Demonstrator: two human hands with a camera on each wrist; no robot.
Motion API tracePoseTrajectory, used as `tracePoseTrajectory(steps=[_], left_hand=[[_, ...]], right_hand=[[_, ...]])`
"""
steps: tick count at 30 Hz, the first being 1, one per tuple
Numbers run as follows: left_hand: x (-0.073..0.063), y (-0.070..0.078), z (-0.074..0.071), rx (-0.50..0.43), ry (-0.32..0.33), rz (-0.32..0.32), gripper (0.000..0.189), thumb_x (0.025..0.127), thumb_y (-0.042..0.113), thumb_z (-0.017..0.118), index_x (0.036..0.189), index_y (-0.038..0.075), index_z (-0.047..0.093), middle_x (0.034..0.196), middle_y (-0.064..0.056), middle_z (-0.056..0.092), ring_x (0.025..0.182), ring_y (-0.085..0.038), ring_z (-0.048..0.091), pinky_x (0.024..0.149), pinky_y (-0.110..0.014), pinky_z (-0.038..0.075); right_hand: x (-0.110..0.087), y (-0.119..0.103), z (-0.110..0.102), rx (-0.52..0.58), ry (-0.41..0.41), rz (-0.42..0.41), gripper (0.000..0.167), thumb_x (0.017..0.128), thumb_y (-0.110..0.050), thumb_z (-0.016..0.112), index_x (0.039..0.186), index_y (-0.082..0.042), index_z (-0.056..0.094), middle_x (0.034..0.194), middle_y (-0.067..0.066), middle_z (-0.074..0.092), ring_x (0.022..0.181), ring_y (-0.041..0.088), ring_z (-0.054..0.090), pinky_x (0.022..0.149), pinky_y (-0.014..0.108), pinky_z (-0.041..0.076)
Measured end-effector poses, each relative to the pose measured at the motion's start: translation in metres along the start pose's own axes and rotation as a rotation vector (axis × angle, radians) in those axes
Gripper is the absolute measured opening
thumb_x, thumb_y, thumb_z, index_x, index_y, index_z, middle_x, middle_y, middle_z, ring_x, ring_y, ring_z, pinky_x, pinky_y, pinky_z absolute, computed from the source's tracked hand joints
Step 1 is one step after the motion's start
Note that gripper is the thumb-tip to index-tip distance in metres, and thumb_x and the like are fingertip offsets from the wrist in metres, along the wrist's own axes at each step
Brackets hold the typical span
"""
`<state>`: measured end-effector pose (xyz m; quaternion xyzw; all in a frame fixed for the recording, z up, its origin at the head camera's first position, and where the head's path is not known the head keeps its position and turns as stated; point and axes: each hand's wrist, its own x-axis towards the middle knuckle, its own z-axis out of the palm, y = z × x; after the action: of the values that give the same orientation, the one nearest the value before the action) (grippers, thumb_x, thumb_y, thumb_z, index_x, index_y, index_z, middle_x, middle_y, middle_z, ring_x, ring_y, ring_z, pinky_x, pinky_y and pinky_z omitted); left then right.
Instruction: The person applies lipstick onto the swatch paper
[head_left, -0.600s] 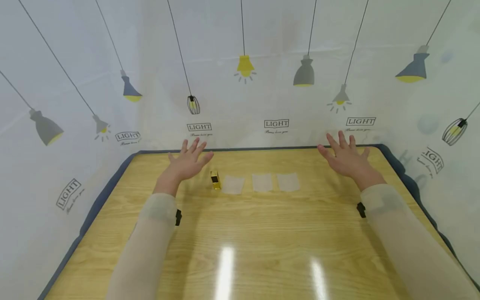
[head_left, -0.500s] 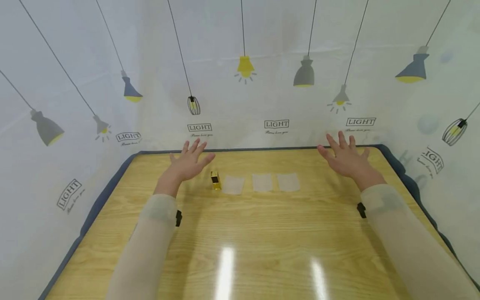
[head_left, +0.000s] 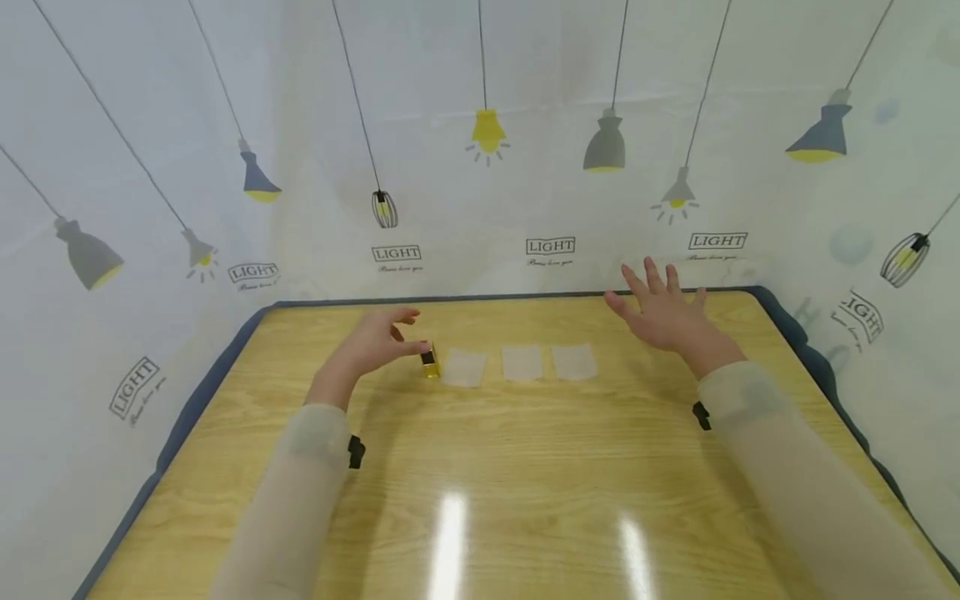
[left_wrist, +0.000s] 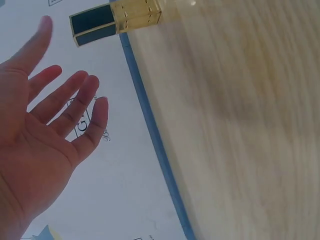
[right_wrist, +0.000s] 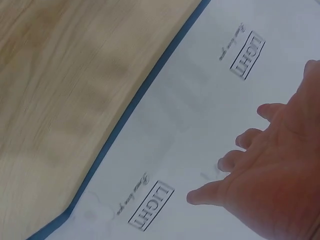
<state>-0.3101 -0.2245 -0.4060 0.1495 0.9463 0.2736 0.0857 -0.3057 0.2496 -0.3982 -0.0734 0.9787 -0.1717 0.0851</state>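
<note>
A small square-sided gold tube with a black section, probably a lipstick point(head_left: 430, 368), stands upright near the back of the table. Close on its left is my left hand point(head_left: 370, 343); the thumb overlaps its upper end in the head view, with the fingers bent forward. From the left wrist, a gap shows between the thumb point(left_wrist: 37, 42) and the lipstick point(left_wrist: 94, 24), and the palm holds nothing. My right hand point(head_left: 663, 321) hovers over the back right of the table, fingers spread and holding nothing. In its own wrist view the right hand point(right_wrist: 280, 170) has only cloth behind it.
Three thin whitish squares point(head_left: 463, 367) lie in a row right of the lipstick. A wood-grain table point(head_left: 525, 467) is edged in dark blue. White cloth point(head_left: 450, 50) printed with lamps surrounds its back and sides.
My left hand has tipped down toward the lipstick, its fingers going from spread to bent and its thumb reaching the tube's upper end in view. The right hand has shifted slightly left.
</note>
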Motion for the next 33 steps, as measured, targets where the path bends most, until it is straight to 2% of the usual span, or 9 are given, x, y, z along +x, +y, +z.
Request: tracePoseTrajectory(steps=[4, 8, 12, 16, 22, 27, 33], left_hand=[[-0.002, -0.001, 0.010, -0.045, -0.006, -0.011, 0.063, 0.098, 0.028, 0.079, 0.155, 0.011, 0.055, 0.153, -0.017, 0.061, 0.117, -0.031, 0.066, 0.091, -0.043, 0.058], [-0.002, 0.001, 0.018, -0.076, 0.005, 0.017, 0.054, 0.098, 0.018, 0.078, 0.148, 0.007, 0.062, 0.145, -0.018, 0.067, 0.112, -0.031, 0.068, 0.086, -0.040, 0.059], [-0.002, 0.002, 0.027, -0.071, 0.007, 0.050, 0.046, 0.100, 0.010, 0.074, 0.145, 0.003, 0.064, 0.140, -0.018, 0.069, 0.114, -0.033, 0.070, 0.092, -0.043, 0.061], [-0.003, 0.003, 0.036, -0.081, 0.031, 0.041, 0.043, 0.101, 0.006, 0.072, 0.144, 0.003, 0.065, 0.141, -0.019, 0.069, 0.117, -0.035, 0.070, 0.100, -0.048, 0.060], [0.000, 0.007, 0.047, -0.106, 0.039, 0.036, 0.043, 0.102, 0.009, 0.071, 0.144, 0.006, 0.065, 0.143, -0.018, 0.068, 0.120, -0.036, 0.069, 0.102, -0.048, 0.059], [0.001, 0.010, 0.048, -0.099, 0.053, 0.041, 0.042, 0.103, 0.009, 0.069, 0.145, 0.005, 0.065, 0.144, -0.019, 0.068, 0.121, -0.037, 0.069, 0.102, -0.048, 0.060], [-0.011, 0.018, 0.039, -0.111, 0.101, 0.028, 0.041, 0.103, 0.009, 0.069, 0.144, 0.007, 0.066, 0.143, -0.017, 0.069, 0.120, -0.037, 0.069, 0.098, -0.049, 0.061]], right_hand=[[0.003, -0.021, 0.009, 0.028, -0.001, -0.049, 0.101, 0.097, -0.089, 0.010, 0.173, -0.023, -0.004, 0.177, 0.018, -0.022, 0.161, 0.052, -0.021, 0.114, 0.089, -0.013], [0.004, -0.043, 0.017, 0.085, 0.004, -0.117, 0.093, 0.103, -0.081, 0.015, 0.173, -0.021, 0.003, 0.179, 0.019, -0.013, 0.164, 0.051, -0.013, 0.118, 0.087, -0.007], [0.003, -0.065, 0.032, 0.130, -0.011, -0.210, 0.084, 0.110, -0.069, 0.024, 0.172, -0.011, 0.018, 0.180, 0.021, 0.001, 0.165, 0.049, 0.000, 0.128, 0.077, 0.005], [0.000, -0.091, 0.051, 0.154, -0.042, -0.285, 0.077, 0.112, -0.059, 0.038, 0.167, -0.005, 0.032, 0.177, 0.023, 0.018, 0.164, 0.046, 0.018, 0.132, 0.064, 0.019], [-0.010, -0.125, 0.078, 0.196, -0.109, -0.301, 0.068, 0.112, -0.052, 0.049, 0.163, -0.008, 0.042, 0.174, 0.020, 0.031, 0.162, 0.041, 0.030, 0.131, 0.060, 0.028], [-0.016, -0.149, 0.096, 0.267, -0.127, -0.335, 0.060, 0.112, -0.044, 0.054, 0.157, -0.005, 0.051, 0.168, 0.019, 0.043, 0.157, 0.039, 0.040, 0.128, 0.058, 0.035], [-0.021, -0.172, 0.109, 0.364, -0.137, -0.342, 0.057, 0.111, -0.041, 0.057, 0.156, -0.006, 0.052, 0.163, 0.014, 0.052, 0.154, 0.035, 0.045, 0.126, 0.056, 0.039]])
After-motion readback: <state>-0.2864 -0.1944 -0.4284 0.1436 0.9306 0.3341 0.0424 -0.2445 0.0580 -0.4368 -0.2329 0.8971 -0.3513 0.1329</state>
